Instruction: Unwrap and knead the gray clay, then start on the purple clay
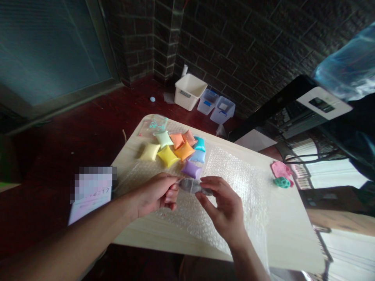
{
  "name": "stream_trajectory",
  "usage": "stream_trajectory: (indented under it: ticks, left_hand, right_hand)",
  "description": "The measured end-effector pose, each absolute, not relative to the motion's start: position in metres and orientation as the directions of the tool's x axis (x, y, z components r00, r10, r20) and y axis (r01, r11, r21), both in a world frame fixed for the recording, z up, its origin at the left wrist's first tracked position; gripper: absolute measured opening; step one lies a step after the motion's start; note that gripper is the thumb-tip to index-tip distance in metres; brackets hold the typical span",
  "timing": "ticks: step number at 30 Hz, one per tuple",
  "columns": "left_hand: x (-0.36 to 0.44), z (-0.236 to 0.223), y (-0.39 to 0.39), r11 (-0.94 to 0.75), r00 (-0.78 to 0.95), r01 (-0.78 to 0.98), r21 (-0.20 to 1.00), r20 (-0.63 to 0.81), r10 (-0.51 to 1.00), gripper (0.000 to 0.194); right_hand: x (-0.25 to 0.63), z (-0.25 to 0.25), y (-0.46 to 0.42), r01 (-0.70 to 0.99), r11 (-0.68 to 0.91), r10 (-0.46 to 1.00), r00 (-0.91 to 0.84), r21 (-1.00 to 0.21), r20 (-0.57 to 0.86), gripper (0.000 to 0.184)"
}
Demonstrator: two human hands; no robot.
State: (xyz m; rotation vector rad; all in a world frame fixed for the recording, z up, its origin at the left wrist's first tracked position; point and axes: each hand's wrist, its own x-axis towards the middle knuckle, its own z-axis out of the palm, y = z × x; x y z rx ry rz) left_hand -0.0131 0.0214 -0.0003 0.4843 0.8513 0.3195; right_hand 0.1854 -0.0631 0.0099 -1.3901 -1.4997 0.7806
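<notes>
Between my two hands is a small grey packet point(190, 185), held just above the bubble wrap point(231, 183). My left hand point(162, 191) pinches its left end, with the fingers curled in. My right hand point(221, 201) grips the right end between thumb and fingers. Beyond them lies a group of pillow-shaped coloured packets. The purple packet point(191, 169) is nearest to my hands. Behind it are a yellow packet point(168, 156), an orange packet point(184, 150), a light blue packet point(198, 156) and several others in pale and bright colours.
Pink and green soft lumps point(281, 175) sit near the right side of the wooden table point(287, 226). A lit screen point(92, 195) stands at the left edge. A clear bag with turquoise bits point(156, 124) lies at the far corner. Plastic bins point(190, 91) stand on the floor.
</notes>
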Motion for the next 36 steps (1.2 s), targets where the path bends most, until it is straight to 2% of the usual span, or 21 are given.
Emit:
stream_trajectory:
  ticks: [3, 8, 13, 17, 21, 25, 28, 31, 33, 36]
  left_hand:
    - [-0.014, -0.001, 0.02, 0.836, 0.611, -0.055, 0.547, -0.643, 0.461, 0.044]
    - [-0.014, -0.003, 0.019, 0.832, 0.568, -0.039, 0.554, -0.672, 0.474, 0.045]
    - [-0.012, 0.001, 0.018, 0.839, 0.536, -0.041, 0.543, -0.696, 0.477, 0.043]
    - [-0.011, 0.0, 0.015, 0.807, 0.513, -0.033, 0.59, -0.683, 0.52, 0.039]
    - [-0.011, -0.007, 0.012, 0.78, 0.495, -0.001, 0.626, -0.677, 0.544, 0.037]
    - [-0.012, -0.016, 0.013, 0.767, 0.523, 0.035, 0.641, -0.665, 0.533, 0.048]
    - [-0.013, -0.019, 0.015, 0.621, 0.442, 0.044, 0.782, -0.573, 0.69, 0.054]
    - [-0.014, -0.016, 0.016, 0.388, 0.383, 0.034, 0.921, -0.37, 0.846, 0.043]
    - [-0.013, -0.012, 0.017, 0.344, 0.434, -0.002, 0.939, -0.309, 0.846, 0.04]
    - [-0.011, -0.008, 0.018, 0.359, 0.475, -0.047, 0.932, -0.295, 0.829, 0.034]
  right_hand:
    - [0.186, 0.013, -0.062, 0.426, 0.187, 0.979, -0.01, -0.885, 0.202, 0.021]
    - [0.182, 0.015, -0.063, 0.491, 0.192, 0.978, -0.027, -0.85, 0.205, 0.014]
    - [0.177, 0.011, -0.064, 0.388, 0.157, 0.984, 0.017, -0.908, 0.177, 0.016]
    - [0.175, 0.01, -0.061, 0.33, 0.124, 0.992, -0.015, -0.936, 0.126, 0.023]
    - [0.176, 0.011, -0.061, 0.378, 0.077, 0.997, -0.041, -0.923, 0.066, 0.023]
    - [0.177, 0.01, -0.063, 0.457, 0.048, 0.999, -0.028, -0.888, 0.04, 0.023]
    - [0.178, 0.006, -0.062, 0.405, -0.054, 0.997, 0.074, -0.913, -0.026, 0.027]
    - [0.18, 0.005, -0.058, 0.226, -0.122, 0.982, 0.172, -0.967, -0.084, 0.032]
    - [0.181, 0.005, -0.056, 0.164, -0.115, 0.98, 0.18, -0.98, -0.085, 0.032]
    - [0.182, 0.006, -0.057, 0.212, -0.088, 0.989, 0.136, -0.973, -0.06, 0.029]
